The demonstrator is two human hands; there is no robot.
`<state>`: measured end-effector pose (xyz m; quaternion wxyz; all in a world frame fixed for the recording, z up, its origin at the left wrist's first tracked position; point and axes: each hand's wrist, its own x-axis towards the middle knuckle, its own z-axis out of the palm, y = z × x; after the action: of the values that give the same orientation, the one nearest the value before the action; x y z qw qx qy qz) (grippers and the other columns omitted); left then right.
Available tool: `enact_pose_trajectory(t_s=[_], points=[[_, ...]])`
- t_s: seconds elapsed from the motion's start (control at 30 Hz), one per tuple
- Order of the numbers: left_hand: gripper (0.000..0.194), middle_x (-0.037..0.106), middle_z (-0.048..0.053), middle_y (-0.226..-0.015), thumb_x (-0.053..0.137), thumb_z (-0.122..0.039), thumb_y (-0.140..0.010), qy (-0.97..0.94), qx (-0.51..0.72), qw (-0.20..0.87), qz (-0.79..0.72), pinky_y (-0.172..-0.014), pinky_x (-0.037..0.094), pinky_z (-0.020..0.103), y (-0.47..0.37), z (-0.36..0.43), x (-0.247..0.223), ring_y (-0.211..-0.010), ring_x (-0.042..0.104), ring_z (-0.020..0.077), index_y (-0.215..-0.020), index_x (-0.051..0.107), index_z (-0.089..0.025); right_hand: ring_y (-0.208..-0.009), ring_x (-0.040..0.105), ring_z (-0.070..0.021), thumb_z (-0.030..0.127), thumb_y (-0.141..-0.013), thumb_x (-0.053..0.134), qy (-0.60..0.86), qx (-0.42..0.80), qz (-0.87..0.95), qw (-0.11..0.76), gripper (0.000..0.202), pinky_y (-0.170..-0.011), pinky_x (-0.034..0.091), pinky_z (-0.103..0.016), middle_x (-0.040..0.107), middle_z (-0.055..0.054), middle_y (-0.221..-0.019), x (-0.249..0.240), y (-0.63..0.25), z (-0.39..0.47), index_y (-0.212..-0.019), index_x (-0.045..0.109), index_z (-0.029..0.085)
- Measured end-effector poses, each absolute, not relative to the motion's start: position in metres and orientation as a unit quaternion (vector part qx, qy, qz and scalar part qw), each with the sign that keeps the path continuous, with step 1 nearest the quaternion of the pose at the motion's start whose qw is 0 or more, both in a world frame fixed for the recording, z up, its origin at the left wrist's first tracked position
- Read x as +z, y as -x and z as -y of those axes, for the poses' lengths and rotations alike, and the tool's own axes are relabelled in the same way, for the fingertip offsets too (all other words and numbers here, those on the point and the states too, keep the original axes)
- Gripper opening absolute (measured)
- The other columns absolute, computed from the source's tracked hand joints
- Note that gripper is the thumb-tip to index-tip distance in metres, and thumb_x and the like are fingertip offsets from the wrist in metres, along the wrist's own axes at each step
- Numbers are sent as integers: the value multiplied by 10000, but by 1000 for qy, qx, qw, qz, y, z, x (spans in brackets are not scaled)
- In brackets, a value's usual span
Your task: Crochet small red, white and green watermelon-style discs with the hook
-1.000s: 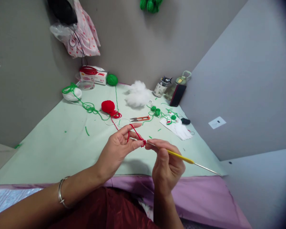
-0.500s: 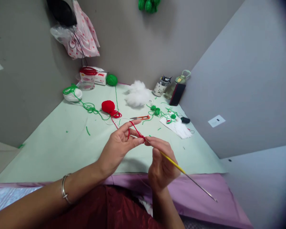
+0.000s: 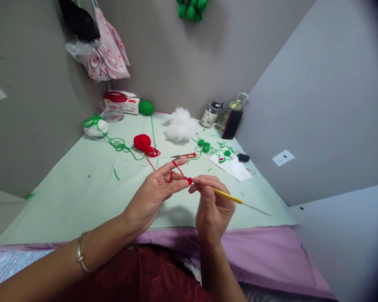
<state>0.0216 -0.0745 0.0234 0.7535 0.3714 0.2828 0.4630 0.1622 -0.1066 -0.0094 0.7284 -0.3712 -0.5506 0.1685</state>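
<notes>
My left hand (image 3: 156, 191) pinches a small red crochet piece (image 3: 189, 180) between thumb and fingers. Red yarn (image 3: 179, 168) runs over its raised index finger and down to the piece. My right hand (image 3: 214, 205) grips a crochet hook (image 3: 228, 195) by its yellow handle, with the working tip at the red piece and the thin metal other end pointing right. Whether the tip is inside a stitch is too small to tell. Behind my left hand lies a red yarn ball (image 3: 142, 142), its strand leading toward that hand.
Orange thread snips (image 3: 185, 156) lie just beyond my fingers. White stuffing (image 3: 180, 126), a green yarn ball (image 3: 146, 108) and a pen jar (image 3: 209, 115) stand at the back. Small green crochet balls (image 3: 204, 145), a white tissue (image 3: 231, 167) and a phone (image 3: 232, 125) are right.
The crochet hook has swung from a steep downward slant to a flatter one as my right hand turned. My left hand stays nearly in place, and the red piece shows more clearly.
</notes>
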Motion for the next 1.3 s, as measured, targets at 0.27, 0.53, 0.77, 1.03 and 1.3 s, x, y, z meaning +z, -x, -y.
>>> enact_pose_trajectory(t_s=[0.27,0.53,0.77,1.03,1.3], points=[[573,731,-17,-850,915,-241,-794,-331,429,797,-267,-852,481,224,-19,75,8,-848,643,107,-1333,721,-214,-918,722,-182,65,-946,678,422,-157,640,623,404,-740,617,-331,722,-53,-1027,-29,-154,104,-1241,761,327],[420,699,-32,-787,904,-180,-778,-277,422,814,-288,-832,516,209,-5,66,16,-742,622,70,-1186,811,-210,-610,641,-118,220,-1017,585,405,221,504,730,185,-586,556,-294,681,-8,-816,-8,-162,103,-919,741,212],[559,701,-33,-794,916,-254,-792,-367,465,756,-277,-849,469,233,-16,73,5,-799,613,101,-1325,746,-265,-972,741,-182,49,-934,677,424,-50,642,637,324,-825,611,-342,781,-52,-1059,-20,-154,104,-1131,784,283],[395,623,-4,-822,869,-304,-815,-392,417,758,-313,-729,404,262,-8,68,14,-780,510,134,-1200,815,-235,-725,712,-151,242,-1024,599,402,249,524,708,167,-670,603,-313,776,-38,-884,-8,-163,102,-962,751,213],[406,667,-17,-810,893,-256,-794,-394,470,730,-302,-845,450,267,-9,71,14,-820,578,138,-1192,817,-264,-866,757,-173,113,-1007,579,417,10,678,605,262,-767,635,-341,784,-45,-1015,-16,-168,111,-1162,731,261]])
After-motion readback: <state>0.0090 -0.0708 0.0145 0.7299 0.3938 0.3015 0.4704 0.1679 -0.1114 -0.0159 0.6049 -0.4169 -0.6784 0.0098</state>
